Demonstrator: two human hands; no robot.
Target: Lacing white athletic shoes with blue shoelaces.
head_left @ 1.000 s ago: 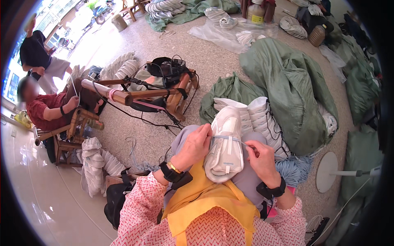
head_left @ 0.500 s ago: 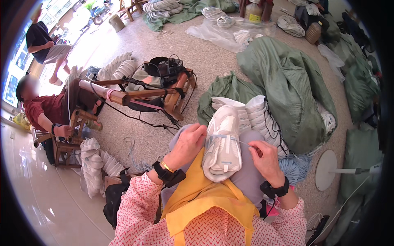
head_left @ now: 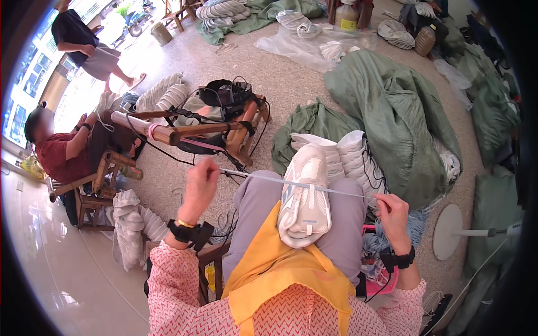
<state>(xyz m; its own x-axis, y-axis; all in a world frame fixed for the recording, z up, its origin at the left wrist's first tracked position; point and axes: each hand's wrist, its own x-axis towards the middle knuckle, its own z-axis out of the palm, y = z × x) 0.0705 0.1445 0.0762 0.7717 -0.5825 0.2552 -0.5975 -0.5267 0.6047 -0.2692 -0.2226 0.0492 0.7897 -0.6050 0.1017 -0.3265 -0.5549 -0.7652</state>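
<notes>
A white sneaker (head_left: 305,210) rests on my lap between my thighs, toe pointing away from me. Across it a pale blue-white shoelace (head_left: 252,176) is stretched tight, passing over the tongue area. My left hand (head_left: 200,185), raised out to the left and slightly blurred, is closed on one end of the lace. Off to the right, my right hand (head_left: 394,217) pinches the other end. Neither hand touches the shoe itself.
Stacked white shoe uppers (head_left: 367,171) and a green cloth sack (head_left: 392,123) lie ahead. A wooden rack (head_left: 241,134) with black straps stands front left. Blue laces (head_left: 381,238) sit in a pink basket (head_left: 386,280) at right. A seated person (head_left: 64,151) is on the left.
My hands have moved apart, the left outward and up, the right outward. The lace is now drawn out longer to both sides. The standing person at far left has shifted right.
</notes>
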